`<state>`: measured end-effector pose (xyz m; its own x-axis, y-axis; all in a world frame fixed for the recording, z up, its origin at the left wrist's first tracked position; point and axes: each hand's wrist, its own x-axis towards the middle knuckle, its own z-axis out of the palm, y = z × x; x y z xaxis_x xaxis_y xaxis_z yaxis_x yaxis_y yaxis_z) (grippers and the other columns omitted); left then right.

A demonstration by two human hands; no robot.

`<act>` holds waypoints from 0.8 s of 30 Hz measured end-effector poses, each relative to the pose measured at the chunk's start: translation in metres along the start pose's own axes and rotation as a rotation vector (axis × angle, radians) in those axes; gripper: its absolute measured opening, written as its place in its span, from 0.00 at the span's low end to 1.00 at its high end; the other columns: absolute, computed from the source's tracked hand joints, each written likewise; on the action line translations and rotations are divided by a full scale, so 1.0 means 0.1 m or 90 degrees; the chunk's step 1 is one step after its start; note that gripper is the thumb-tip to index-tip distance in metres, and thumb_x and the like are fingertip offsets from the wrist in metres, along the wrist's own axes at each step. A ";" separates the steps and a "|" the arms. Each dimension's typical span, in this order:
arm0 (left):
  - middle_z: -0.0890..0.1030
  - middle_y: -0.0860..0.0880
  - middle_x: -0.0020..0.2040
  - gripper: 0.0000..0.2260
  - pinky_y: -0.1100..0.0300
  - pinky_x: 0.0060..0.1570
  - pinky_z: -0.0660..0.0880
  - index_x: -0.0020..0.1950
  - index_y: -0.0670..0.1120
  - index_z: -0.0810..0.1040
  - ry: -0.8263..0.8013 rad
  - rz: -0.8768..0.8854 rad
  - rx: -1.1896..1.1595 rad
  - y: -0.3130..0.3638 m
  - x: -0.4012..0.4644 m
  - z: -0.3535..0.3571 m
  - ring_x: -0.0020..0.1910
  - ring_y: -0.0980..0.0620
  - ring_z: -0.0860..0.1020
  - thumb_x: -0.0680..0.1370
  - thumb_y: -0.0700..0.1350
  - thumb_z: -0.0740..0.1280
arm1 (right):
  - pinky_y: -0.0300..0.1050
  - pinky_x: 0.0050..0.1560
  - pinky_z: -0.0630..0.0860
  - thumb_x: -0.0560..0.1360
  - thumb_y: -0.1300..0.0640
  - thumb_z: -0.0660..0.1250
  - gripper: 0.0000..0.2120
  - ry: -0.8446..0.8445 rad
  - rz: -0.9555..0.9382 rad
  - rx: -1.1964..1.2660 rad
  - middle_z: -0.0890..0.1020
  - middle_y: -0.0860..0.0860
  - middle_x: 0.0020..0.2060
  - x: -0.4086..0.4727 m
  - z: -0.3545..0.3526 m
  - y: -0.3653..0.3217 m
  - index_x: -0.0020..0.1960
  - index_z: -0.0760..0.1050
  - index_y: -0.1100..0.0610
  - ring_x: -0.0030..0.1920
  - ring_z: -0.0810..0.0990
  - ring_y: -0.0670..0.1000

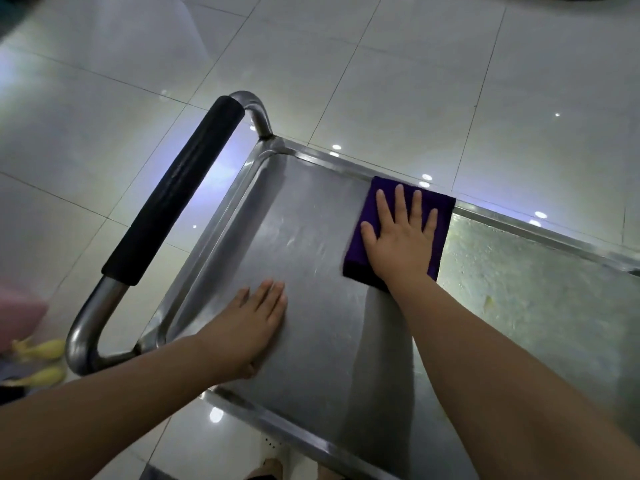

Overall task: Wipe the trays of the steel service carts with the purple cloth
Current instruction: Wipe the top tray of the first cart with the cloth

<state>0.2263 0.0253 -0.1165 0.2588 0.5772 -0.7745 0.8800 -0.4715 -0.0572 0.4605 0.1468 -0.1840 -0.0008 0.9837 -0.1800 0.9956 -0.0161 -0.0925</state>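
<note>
Left hand (258, 318) flat on tray (311, 341); right hand (401, 233) flat, half-hiding purple cloth (367, 216).

Both forearms were bare to the frame's lower edge, with no sleeves, watch or rings. The left hand (256, 320) and right hand (401, 237) wore no gloves; nails were short and unpainted.
</note>
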 end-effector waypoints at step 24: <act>0.35 0.38 0.76 0.53 0.46 0.73 0.45 0.76 0.39 0.35 0.071 0.029 0.057 0.02 -0.15 0.08 0.76 0.40 0.38 0.71 0.53 0.73 | 0.62 0.72 0.48 0.78 0.39 0.50 0.30 0.015 0.033 0.003 0.56 0.53 0.77 -2.35 0.49 -0.51 0.78 0.55 0.48 0.77 0.52 0.59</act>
<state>0.2212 0.0103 -0.1104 0.3453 0.6221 -0.7026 0.8283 -0.5540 -0.0835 0.4056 -0.0922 -0.1846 0.0524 0.9856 -0.1607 0.9939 -0.0672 -0.0879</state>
